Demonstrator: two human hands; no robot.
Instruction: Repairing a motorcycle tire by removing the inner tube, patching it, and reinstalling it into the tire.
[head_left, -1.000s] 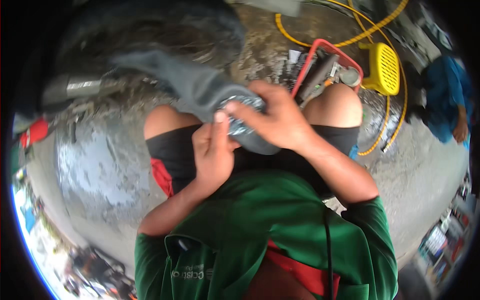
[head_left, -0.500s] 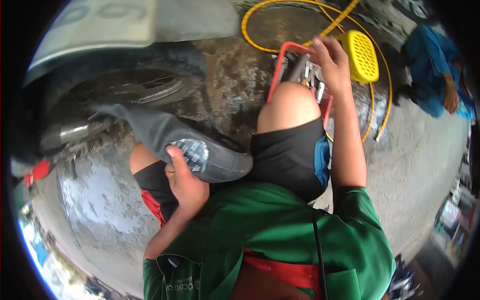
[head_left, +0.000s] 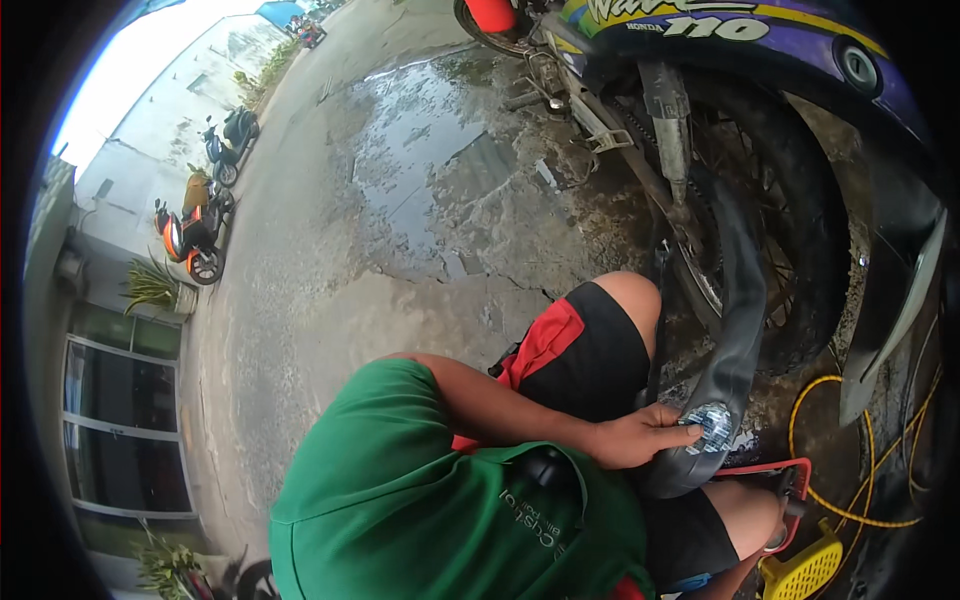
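Note:
My left hand point(head_left: 645, 437) is closed on a black inner tube point(head_left: 735, 330), its thumb lying on a round patch point(head_left: 709, 427) with silvery, printed film. The tube hangs in a long limp curve from the motorcycle's rear wheel point(head_left: 800, 250) down across my lap. A bit of my right forearm point(head_left: 742, 582) shows beside my right knee at the lower edge. My right hand itself is out of sight, so its fingers cannot be seen.
A red toolbox point(head_left: 760, 468) lies beyond my right knee, with a yellow perforated stool or basket point(head_left: 803, 570) and a yellow hose point(head_left: 800, 420) nearby. The purple motorcycle point(head_left: 820, 60) stands close ahead. Parked scooters point(head_left: 200, 235) line a wall at left; wet patches point(head_left: 400, 170) mark the ground.
My view has swung far to the left, bringing the street and the motorcycle's side into sight. My left hand still grips the tube; my right hand, earlier over the toolbox, is now unseen.

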